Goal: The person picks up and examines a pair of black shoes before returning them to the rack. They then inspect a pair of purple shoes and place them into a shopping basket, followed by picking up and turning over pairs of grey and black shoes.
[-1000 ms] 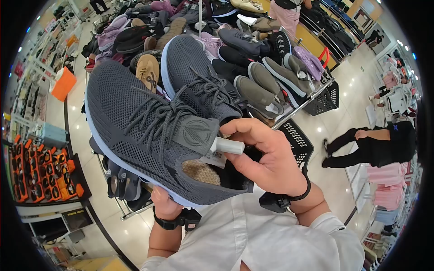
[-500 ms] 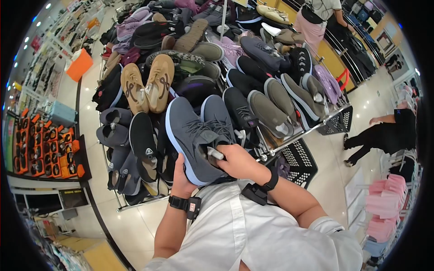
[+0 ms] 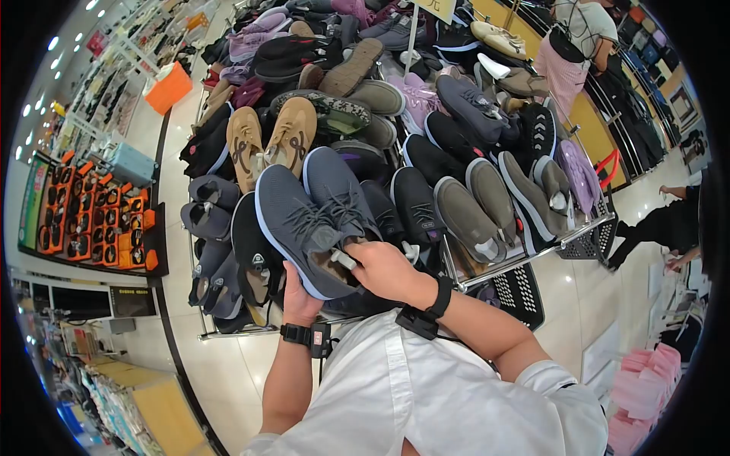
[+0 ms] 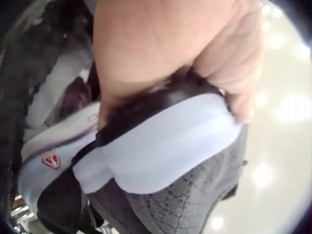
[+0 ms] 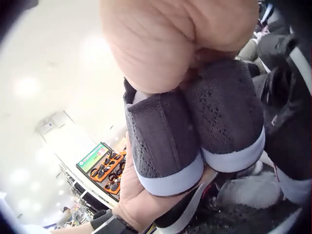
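A pair of dark grey lace-up sneakers (image 3: 293,209) with pale blue soles is held side by side, toes pointing away from me, low over the front of the shoe rack. My left hand (image 3: 300,296) grips them from beneath near the heels, its thumb up along the outer side. In the left wrist view the pale sole (image 4: 170,141) lies across that hand. My right hand (image 3: 384,266) grips the collars from above, its fingertips hidden between and inside the shoes. Beside it a white insert (image 3: 344,259) sticks out of the left shoe's opening.
Many shoes crowd the metal rack, among them tan shoes (image 3: 293,129), a black slip-on (image 3: 255,243) and olive slip-ons (image 3: 460,216). A metal rail (image 3: 525,254) edges the rack, with a black perforated basket (image 3: 517,296) below. A person (image 3: 578,45) stands at the far right.
The sneakers have moved down and away from my head, over the rack. My right hand has shifted from pinching near the nearer shoe's tongue to gripping the collars. The left hand still holds from below.
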The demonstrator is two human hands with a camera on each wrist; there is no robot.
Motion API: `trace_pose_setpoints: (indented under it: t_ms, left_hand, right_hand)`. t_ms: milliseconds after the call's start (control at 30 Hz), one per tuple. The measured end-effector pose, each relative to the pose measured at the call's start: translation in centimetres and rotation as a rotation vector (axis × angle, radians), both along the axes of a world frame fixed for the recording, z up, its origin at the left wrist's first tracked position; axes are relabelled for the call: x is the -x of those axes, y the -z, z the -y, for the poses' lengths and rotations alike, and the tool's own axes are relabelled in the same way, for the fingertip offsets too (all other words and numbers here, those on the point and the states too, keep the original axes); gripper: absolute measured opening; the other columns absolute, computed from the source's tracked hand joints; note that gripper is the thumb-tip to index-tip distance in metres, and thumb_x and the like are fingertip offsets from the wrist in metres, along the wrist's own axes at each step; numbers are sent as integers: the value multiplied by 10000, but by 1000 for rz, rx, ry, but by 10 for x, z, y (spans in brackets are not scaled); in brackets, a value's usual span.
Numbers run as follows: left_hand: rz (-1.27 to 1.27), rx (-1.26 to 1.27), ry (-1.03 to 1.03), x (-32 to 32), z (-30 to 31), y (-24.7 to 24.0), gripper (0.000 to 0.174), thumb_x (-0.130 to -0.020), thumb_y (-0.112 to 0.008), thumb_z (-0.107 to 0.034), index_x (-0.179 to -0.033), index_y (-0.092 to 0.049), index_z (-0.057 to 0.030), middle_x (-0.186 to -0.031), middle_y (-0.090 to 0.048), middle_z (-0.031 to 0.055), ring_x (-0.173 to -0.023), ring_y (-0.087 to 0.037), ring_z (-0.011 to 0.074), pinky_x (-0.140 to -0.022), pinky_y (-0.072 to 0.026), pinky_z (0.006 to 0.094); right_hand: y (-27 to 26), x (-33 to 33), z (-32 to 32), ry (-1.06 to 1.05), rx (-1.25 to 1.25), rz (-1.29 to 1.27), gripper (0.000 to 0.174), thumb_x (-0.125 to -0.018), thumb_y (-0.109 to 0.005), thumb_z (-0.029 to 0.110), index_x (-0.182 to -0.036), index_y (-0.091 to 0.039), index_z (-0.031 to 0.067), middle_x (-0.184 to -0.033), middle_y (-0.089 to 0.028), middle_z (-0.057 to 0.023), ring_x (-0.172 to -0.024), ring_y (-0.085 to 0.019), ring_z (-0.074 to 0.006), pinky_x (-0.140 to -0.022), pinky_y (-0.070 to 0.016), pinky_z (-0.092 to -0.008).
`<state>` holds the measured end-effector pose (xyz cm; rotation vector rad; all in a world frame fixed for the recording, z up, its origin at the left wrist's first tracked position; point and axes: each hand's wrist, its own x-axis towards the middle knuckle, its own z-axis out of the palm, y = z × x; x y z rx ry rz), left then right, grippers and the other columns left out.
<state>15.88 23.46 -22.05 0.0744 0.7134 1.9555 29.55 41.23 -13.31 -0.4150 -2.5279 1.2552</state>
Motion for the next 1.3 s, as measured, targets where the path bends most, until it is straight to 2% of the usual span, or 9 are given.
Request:
trace_pose_setpoints:
  t_ms: [100, 333, 533, 633, 667, 700, 933, 1067, 1300]
  left_hand:
    - [-28, -52, 21, -3, 6, 4, 708, -1029, -452, -594, -1521, -425, -85, -1504, -522, 104, -1372, -497, 307, -1189, -355, 477]
    - [-142, 19, -4, -6, 6, -23, 768, -885, -802, -299, -1490, -425, -12, -1460, -554, 104, -1364, -510, 276, -1163, -393, 460]
    - [-277, 72, 5, 0, 6, -35, 690, -856, -739, -122, -1462, -440, 15, -1437, -564, 125, -1338, -531, 266, -1151, -395, 454]
    - [-358, 58, -28, 6, 4, -58, 605, -917, -637, -141, -1463, -436, 24, -1450, -549, 126, -1341, -523, 277, -1163, -377, 456]
    - [-460, 246, -80, 13, 2, -63, 559, -994, -532, -218, -1480, -415, 32, -1468, -530, 139, -1356, -507, 290, -1176, -365, 438]
    - [-361, 149, -182, 15, -1, -69, 550, -1055, -411, -292, -1505, -390, 24, -1483, -513, 150, -1367, -496, 302, -1177, -375, 412]
    - [-611, 9, -175, 65, -25, -148, 827, -1025, -400, -639, -1511, -385, 29, -1401, -574, 197, -1279, -567, 307, -1123, -441, 427]
    - [-919, 251, -173, 64, -26, -141, 617, -1062, -452, -478, -1370, -528, 51, -1165, -655, 140, -1087, -638, 198, -969, -527, 325]
    - [-1000, 460, -253, 59, -18, -128, 459, -1088, -457, -409, -1051, -635, 13, -962, -683, 117, -879, -655, 169, -820, -540, 291]
  right_hand:
    - [-1, -2, -6, -68, -41, 8, 170, -826, -672, 95, -974, -677, 11, -891, -693, -227, -887, -672, -430, -786, -541, -512]
    - [26, -5, -11, -107, 2, 78, 343, -794, -784, 220, -1026, -667, -5, -913, -699, -243, -897, -672, -453, -797, -548, -514]
    - [35, -9, -18, -87, 73, 40, 330, -809, -794, 225, -1002, -669, -10, -920, -700, -248, -899, -671, -452, -791, -542, -517]
    - [49, -11, -21, -151, -12, 65, 279, -830, -769, 204, -1005, -672, 9, -914, -702, -243, -901, -669, -447, -792, -536, -514]
    - [44, -10, -21, -150, -11, 65, 279, -830, -769, 204, -1005, -672, 9, -914, -702, -243, -901, -669, -447, -792, -536, -514]
    - [39, -9, -20, -173, -3, 78, 267, -836, -757, 199, -1006, -671, 11, -910, -701, -243, -903, -668, -445, -795, -534, -513]
    - [21, 0, -18, -296, -89, 195, 245, -847, -716, 186, -1027, -675, 25, -918, -703, -237, -918, -668, -434, -813, -531, -512]
    - [22, 0, -22, -335, -94, 191, 253, -843, -711, 178, -1047, -679, 31, -928, -706, -228, -937, -666, -428, -827, -530, -506]
    - [41, 3, -22, -385, -106, 182, 269, -817, -717, 169, -1049, -685, 37, -924, -708, -223, -928, -669, -420, -818, -527, -503]
